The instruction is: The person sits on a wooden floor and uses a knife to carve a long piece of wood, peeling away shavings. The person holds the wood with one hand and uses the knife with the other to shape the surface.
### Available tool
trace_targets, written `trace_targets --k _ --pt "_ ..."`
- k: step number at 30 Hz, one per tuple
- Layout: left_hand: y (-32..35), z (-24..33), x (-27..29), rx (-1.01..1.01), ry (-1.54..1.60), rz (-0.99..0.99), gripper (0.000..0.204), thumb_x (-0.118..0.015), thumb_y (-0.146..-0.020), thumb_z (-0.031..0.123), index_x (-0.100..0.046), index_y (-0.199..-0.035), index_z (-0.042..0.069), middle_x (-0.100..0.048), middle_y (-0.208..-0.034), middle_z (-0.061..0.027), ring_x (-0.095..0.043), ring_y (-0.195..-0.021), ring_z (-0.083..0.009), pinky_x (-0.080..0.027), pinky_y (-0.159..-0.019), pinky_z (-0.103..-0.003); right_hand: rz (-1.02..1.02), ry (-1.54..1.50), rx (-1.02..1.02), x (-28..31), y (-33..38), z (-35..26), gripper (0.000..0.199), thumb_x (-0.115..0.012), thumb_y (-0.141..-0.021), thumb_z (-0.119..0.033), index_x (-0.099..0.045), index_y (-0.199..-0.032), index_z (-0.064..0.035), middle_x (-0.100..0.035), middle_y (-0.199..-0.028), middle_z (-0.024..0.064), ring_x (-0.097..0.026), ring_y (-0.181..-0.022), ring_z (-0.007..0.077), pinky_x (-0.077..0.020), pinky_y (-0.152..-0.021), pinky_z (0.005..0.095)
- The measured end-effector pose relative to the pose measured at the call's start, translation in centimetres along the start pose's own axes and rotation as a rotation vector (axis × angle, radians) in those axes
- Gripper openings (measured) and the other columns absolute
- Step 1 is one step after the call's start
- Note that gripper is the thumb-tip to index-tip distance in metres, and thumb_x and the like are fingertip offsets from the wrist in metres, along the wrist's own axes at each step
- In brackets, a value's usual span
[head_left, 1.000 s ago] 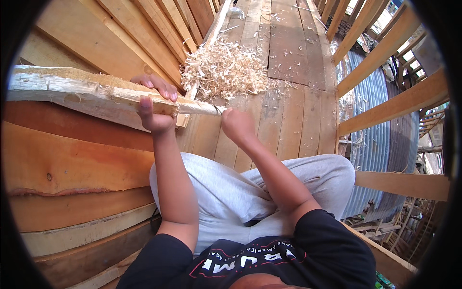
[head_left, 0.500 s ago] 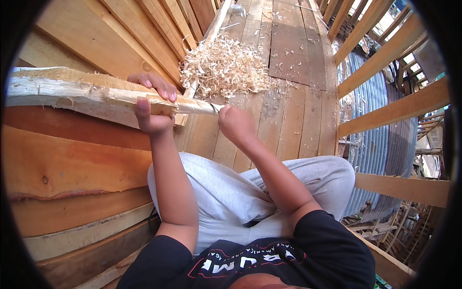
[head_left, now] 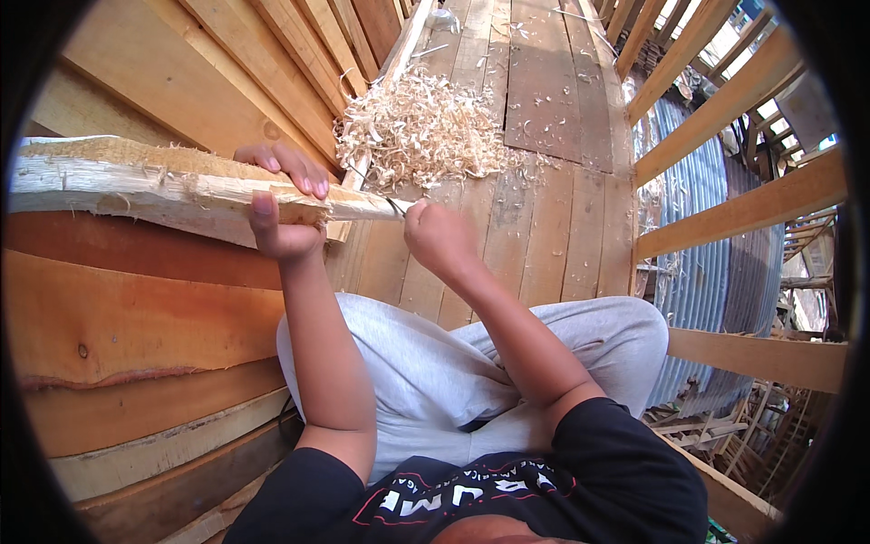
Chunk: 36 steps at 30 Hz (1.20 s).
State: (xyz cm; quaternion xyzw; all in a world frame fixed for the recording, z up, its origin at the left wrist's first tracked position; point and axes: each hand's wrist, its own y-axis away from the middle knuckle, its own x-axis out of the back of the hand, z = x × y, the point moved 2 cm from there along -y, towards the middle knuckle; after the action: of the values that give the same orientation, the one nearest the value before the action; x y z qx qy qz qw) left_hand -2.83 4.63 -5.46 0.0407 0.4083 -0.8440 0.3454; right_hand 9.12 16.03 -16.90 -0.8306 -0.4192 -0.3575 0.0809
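A thick, pale length of roughly carved wood [head_left: 118, 189] reaches in from the left and narrows toward the middle of the view. My left hand [head_left: 285, 208] is wrapped round it, thumb on the near side and fingers over the far side, just where the thick part steps down to a slim end. At the tip of that slim end, my right hand [head_left: 440, 238] is closed in a fist. A thin dark strip [head_left: 396, 208] shows between the tip and the fist; what the fist holds is mostly hidden.
A heap of curled wood shavings [head_left: 426, 131] lies on the plank floor [head_left: 553, 218] beyond my hands. Stacked boards [head_left: 136, 308] form a wall at left. Along the right runs a slatted railing [head_left: 743, 204], with corrugated metal sheets [head_left: 693, 263] below. My crossed legs [head_left: 580, 340] are close beneath my arms.
Both hands have shifted very slightly to the left and keep their holds. The wood also sits a touch lower at its left part. Otherwise the scene looks the same.
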Motion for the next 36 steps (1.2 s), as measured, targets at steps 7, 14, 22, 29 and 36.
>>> trace_targets --k 7,14,22,29,36 --pt "-0.1 -0.1 -1.2 -0.001 0.021 0.07 0.045 -0.066 -0.082 0.044 -0.042 -0.098 0.009 -0.046 -0.069 -0.0059 -0.047 -0.058 -0.0158 -0.044 -0.057 -0.028 -0.035 -0.052 -0.053 -1.1 -2.0 4.0 0.05 -0.032 -0.096 -0.028 -0.067 -0.083 0.0058 -0.065 -0.087 0.0296 -0.064 -0.084 0.0463 -0.0494 -0.08 0.0535" --pt "-0.1 0.3 -0.4 0.008 0.01 0.031 0.048 -0.067 -0.08 0.047 -0.042 -0.096 0.009 -0.045 -0.068 -0.0056 -0.045 -0.057 -0.0144 -0.043 -0.055 -0.027 0.001 0.057 -0.02 -1.0 -0.8 1.6 0.054 -0.032 -0.096 -0.027 -0.064 -0.07 0.0078 -0.063 -0.079 0.0327 -0.062 -0.077 0.0486 -0.0481 -0.077 0.055" --pt "-0.2 0.0 -2.0 0.018 0.006 0.049 0.05 -0.068 -0.08 0.048 -0.041 -0.097 0.009 -0.045 -0.068 -0.006 -0.046 -0.058 -0.0149 -0.043 -0.057 -0.028 0.059 -0.008 0.002 -2.8 -2.9 6.5 0.052 -0.032 -0.096 -0.025 -0.065 -0.071 0.0062 -0.063 -0.08 0.0313 -0.062 -0.077 0.0483 -0.048 -0.078 0.055" --pt "-0.2 0.4 -0.3 0.016 0.015 0.037 0.049 -0.067 -0.08 0.047 -0.042 -0.098 0.009 -0.045 -0.068 -0.006 -0.046 -0.058 -0.0152 -0.043 -0.057 -0.028 -0.002 0.036 -0.019 -0.9 -0.7 1.4 0.053 -0.031 -0.096 -0.025 -0.064 -0.07 0.0081 -0.063 -0.079 0.0323 -0.062 -0.077 0.0486 -0.0476 -0.079 0.0546" --pt "0.0 0.3 -1.1 0.009 0.029 0.019 0.048 -0.066 -0.081 0.045 -0.042 -0.098 0.008 -0.046 -0.069 -0.0065 -0.047 -0.059 -0.0157 -0.044 -0.058 -0.028 -0.036 -0.007 -0.037 -0.7 -1.0 0.8 0.052 -0.031 -0.096 -0.026 -0.065 -0.075 0.0071 -0.064 -0.082 0.0315 -0.063 -0.078 0.0478 -0.0486 -0.078 0.0544"
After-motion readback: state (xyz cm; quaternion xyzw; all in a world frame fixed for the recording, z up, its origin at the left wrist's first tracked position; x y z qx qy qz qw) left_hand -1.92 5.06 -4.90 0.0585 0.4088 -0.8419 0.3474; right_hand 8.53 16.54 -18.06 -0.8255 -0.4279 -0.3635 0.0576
